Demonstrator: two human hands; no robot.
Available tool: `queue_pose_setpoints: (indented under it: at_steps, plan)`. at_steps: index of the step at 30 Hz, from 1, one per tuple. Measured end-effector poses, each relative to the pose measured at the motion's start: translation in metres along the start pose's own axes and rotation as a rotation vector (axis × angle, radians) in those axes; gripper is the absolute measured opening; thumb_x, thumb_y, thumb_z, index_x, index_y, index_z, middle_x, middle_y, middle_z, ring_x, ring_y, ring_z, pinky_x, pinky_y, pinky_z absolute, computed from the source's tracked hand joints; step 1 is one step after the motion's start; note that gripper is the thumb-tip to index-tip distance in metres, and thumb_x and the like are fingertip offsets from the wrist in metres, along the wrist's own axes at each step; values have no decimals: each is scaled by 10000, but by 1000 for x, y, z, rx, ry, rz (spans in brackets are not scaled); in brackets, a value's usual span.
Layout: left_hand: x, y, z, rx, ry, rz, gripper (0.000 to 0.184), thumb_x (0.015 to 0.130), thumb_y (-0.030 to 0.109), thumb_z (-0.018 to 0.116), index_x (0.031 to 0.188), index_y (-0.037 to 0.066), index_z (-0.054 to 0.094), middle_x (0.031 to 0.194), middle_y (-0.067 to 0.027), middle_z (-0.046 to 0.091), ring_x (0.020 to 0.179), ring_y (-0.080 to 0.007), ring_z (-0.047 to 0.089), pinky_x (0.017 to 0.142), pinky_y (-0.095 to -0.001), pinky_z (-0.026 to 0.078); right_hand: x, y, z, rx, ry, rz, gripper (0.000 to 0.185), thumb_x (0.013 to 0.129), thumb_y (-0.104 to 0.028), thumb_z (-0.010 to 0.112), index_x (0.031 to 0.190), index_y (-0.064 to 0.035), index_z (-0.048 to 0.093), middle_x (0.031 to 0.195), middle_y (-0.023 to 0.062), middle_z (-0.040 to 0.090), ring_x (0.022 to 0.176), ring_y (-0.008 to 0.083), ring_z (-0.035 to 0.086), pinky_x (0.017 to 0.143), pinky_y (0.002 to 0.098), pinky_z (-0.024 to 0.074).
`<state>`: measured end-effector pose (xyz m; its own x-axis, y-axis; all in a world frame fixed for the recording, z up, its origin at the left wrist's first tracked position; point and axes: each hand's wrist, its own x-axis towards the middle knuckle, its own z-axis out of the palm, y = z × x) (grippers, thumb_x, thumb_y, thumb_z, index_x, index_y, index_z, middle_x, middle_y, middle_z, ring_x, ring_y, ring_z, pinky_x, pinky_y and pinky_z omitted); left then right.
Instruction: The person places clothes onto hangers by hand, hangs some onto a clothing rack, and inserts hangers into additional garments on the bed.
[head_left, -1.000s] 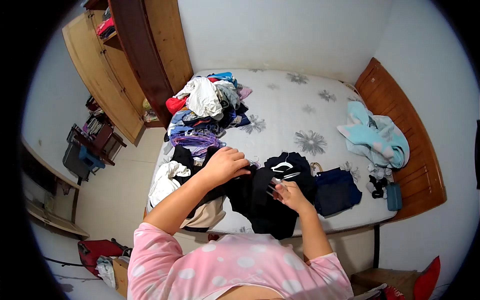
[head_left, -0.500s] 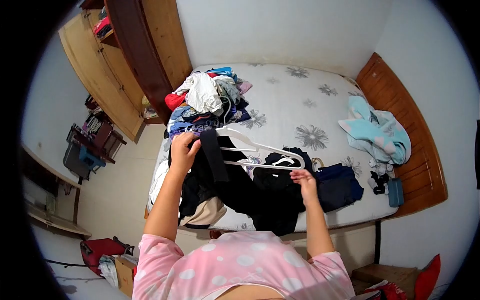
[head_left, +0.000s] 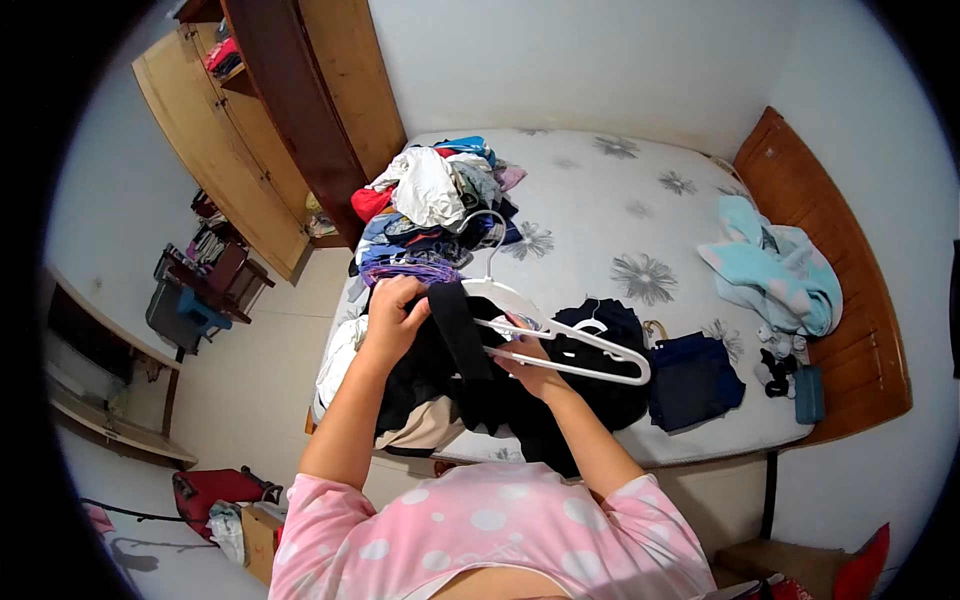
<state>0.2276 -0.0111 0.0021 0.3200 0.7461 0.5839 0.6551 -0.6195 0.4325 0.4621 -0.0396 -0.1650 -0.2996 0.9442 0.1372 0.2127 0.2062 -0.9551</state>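
A white hanger (head_left: 590, 345) is held up over the near edge of the bed, its hook at the upper left. Black trousers (head_left: 458, 330) lie folded over its left part. My left hand (head_left: 395, 315) is closed on the black cloth at the hanger's left end. Under the middle of the hanger, my right hand (head_left: 525, 360) is closed around its lower bars near the cloth. Dark clothes with another white hanger (head_left: 590, 326) lie on the bed behind the held hanger.
On the bed (head_left: 590, 240) are a large clothes pile (head_left: 430, 190), purple hangers (head_left: 410, 272), folded navy clothes (head_left: 695, 380), a light blue blanket (head_left: 780, 265) and a small teal case (head_left: 809, 394). A wooden wardrobe (head_left: 215, 130) stands at the left.
The hanger came up from the dark clothes and now carries the black cloth. My right hand has moved left, from the hanger's right end to its middle.
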Motion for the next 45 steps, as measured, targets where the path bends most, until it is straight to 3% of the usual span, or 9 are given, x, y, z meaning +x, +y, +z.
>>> queue_pose_setpoints:
  at_steps: [2, 6, 11, 13, 15, 21, 27, 34, 45]
  plan:
    - [-3, -1, -3, -21, -25, 15, 167, 726, 148, 663, 761, 25, 555, 694, -118, 521, 719, -314, 518, 686, -377, 366, 8, 15, 14, 167, 33, -74, 529, 793, -114, 743, 1272, -42, 532, 1311, 107, 497, 1149, 182, 500, 1011, 312, 373]
    - [-8, 4, -7, -99, -45, -4, 206, 730, 176, 651, 744, 17, 520, 681, -117, 487, 703, -313, 494, 681, -371, 362, 27, 42, 29, 361, 6, -121, 672, 821, -146, 728, 1402, -91, 392, 1033, 100, 633, 991, 184, 578, 930, 340, 440]
    - [-14, -1, -9, -176, -17, -96, 169, 753, 129, 638, 762, 3, 526, 704, -115, 511, 717, -296, 505, 701, -362, 382, 25, 24, 22, 529, -158, 72, 341, 874, -177, 678, 1184, -64, 594, 1095, 40, 589, 993, 143, 548, 889, 304, 449]
    - [-17, -6, -10, -225, -14, -169, 150, 758, 102, 634, 771, -5, 531, 721, -115, 529, 728, -292, 513, 714, -359, 388, 15, 12, 20, 770, -172, 274, 190, 866, -149, 676, 1025, -51, 643, 975, 34, 619, 952, 123, 557, 858, 281, 448]
    - [-19, -11, -13, -204, 1, -190, 131, 761, 80, 629, 782, -12, 538, 734, -116, 544, 736, -289, 519, 721, -358, 393, 12, 22, 10, 509, -238, 166, 146, 839, -109, 681, 968, -50, 645, 933, 40, 622, 903, 126, 568, 841, 275, 461]
    - [-27, -21, -22, -85, -17, -186, 109, 768, 73, 624, 817, -14, 578, 761, -125, 570, 756, -289, 539, 715, -353, 401, -5, -9, -44, 345, 149, 63, 164, 775, -139, 743, 846, -55, 621, 809, -4, 591, 781, 94, 521, 727, 241, 430]
    - [-31, -25, -23, -86, -2, -235, 114, 801, 91, 622, 813, -17, 585, 747, -125, 579, 725, -278, 540, 699, -354, 406, -27, -37, -96, 368, 215, 19, 179, 763, -4, 714, 929, -54, 669, 852, 17, 631, 850, 108, 599, 774, 236, 464]
    - [-25, -22, -26, -24, 19, -208, 131, 772, 92, 663, 823, -16, 608, 757, -126, 596, 740, -296, 558, 711, -364, 411, -55, -51, -118, -169, 155, -209, 257, 754, -45, 711, 1006, -35, 660, 865, 60, 621, 812, 168, 546, 815, 297, 438]
    - [-19, -16, -39, 354, -1, 73, 184, 713, 192, 727, 798, 62, 629, 748, -53, 590, 744, -254, 554, 723, -364, 392, -72, -90, -118, -398, 173, -15, 465, 709, 14, 551, 1159, -98, 585, 1028, 160, 461, 953, 313, 516, 906, 342, 424]
